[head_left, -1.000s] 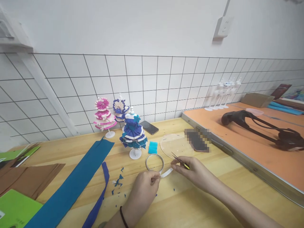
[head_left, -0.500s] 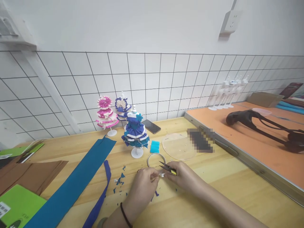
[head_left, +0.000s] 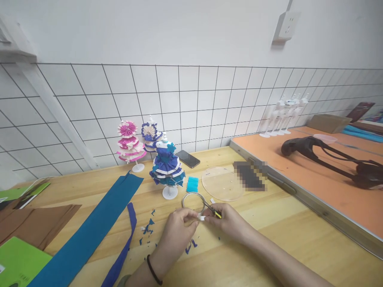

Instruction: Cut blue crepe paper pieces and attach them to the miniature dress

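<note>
My left hand pinches the end of a short white tape strip just above the wooden table. My right hand grips small black-and-yellow snips, their blades at the strip. The tape roll, a thin ring, lies flat right behind both hands. A little paper dress in blue and purple on a white stand stands a short way beyond the roll. Small blue paper scraps lie scattered left of my left hand.
A long teal paper strip and a purple strip lie at left, with brown and green sheets. Two more paper dresses, a phone, a clear disc and an orange board sit behind.
My right hand came in from the right with the snips until the blades met the tape at my left fingers. The pulled-out strip, long a second ago, is now a short piece.
</note>
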The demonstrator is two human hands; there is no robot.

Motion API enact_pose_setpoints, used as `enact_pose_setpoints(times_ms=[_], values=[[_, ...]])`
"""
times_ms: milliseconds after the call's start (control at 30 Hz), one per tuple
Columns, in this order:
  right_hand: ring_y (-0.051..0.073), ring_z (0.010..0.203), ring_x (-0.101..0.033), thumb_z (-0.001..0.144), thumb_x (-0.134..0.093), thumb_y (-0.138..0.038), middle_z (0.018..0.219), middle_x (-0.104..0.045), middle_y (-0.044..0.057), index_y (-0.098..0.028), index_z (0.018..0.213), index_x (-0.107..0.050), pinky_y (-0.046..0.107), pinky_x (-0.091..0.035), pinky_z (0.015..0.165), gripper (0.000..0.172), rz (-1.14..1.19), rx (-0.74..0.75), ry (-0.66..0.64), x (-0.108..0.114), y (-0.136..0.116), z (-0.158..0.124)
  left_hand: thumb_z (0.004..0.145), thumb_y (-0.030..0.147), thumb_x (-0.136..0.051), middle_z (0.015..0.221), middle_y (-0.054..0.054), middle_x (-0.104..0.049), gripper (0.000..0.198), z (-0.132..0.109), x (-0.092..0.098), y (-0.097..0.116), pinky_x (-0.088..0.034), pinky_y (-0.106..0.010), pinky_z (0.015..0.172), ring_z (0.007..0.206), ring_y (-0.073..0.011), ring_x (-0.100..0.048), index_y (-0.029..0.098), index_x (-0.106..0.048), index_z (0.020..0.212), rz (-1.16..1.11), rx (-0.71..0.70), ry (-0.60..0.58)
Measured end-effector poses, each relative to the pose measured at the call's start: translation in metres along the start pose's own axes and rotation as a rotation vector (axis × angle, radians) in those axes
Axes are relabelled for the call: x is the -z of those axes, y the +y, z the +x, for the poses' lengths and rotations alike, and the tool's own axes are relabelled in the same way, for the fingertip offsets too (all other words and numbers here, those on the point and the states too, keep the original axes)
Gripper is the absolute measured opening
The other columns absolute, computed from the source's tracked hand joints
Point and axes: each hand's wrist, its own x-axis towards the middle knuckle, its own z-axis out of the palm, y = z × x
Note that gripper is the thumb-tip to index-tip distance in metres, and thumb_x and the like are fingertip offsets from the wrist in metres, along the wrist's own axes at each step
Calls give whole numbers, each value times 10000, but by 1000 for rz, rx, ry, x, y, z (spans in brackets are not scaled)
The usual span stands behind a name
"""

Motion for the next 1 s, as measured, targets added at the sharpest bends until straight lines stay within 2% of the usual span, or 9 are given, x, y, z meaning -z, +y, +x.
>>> enact_pose_setpoints(times_ms=[133,300,367,433,500,567,633,800,1000], values=[[174,698,-536,732,-538,-324,675,-594,13,-128,707,-606,239,-389,636,209,18,-3,35,2,1,3,616,123,-551,747,-60,-667,140,1,-1,-1,-449,-276,673,719,-192,-594,159,-644,715,-87,21,-29],[212,885,-517,749,-524,-417,960,-588,60,-174,918,-565,261,-392,745,299,132,38,280,12,-16,-8,605,91,-560,829,-105,-664,144,1,-1,2,-459,-292,710,773,-200,-609,130,-594,739,-278,69,-92],[202,895,-496,782,-470,-455,971,-560,52,-204,947,-534,246,-392,729,307,183,64,324,13,-26,-17,603,89,-571,846,-110,-664,141,1,0,4,-457,-293,724,799,-205,-611,132,-586,737,-327,87,-103],[162,739,-498,813,-388,-502,807,-539,26,-210,910,-511,222,-396,623,331,277,64,234,10,-33,-27,606,97,-584,851,-111,-665,135,1,0,4,-454,-294,737,817,-206,-610,134,-579,736,-365,95,-104],[116,575,-435,819,-313,-557,658,-457,-10,-199,820,-488,197,-362,515,399,375,42,74,1,-34,-32,611,130,-608,847,-113,-665,134,2,0,4,-452,-301,750,817,-206,-610,131,-573,740,-400,90,-110],[85,474,-354,809,-260,-601,575,-376,-38,-187,737,-458,179,-307,434,465,442,-22,-92,-9,-31,-32,619,176,-625,836,-112,-666,153,3,1,4,-454,-308,750,802,-205,-613,125,-571,753,-427,81,-120],[67,403,-309,798,-239,-623,518,-337,-57,-183,682,-429,166,-262,373,493,498,-145,-190,-18,-26,-29,616,188,-630,827,-110,-668,174,4,1,5,-457,-306,741,799,-206,-613,123,-574,768,-440,88,-120],[36,288,-265,797,-288,-598,471,-351,-81,-197,706,-413,134,-229,280,431,720,-524,-198,-27,-18,-21,607,169,-622,851,-115,-664,186,4,2,5,-457,-299,741,822,-208,-607,127,-573,781,-468,114,-96],[25,262,-247,817,-306,-557,449,-376,-82,-196,700,-408,123,-257,254,393,836,-621,-192,-23,-22,-22,616,168,-619,895,-142,-654,186,5,1,3,-447,-315,772,850,-218,-601,122,-566,788,-453,105,-83]])
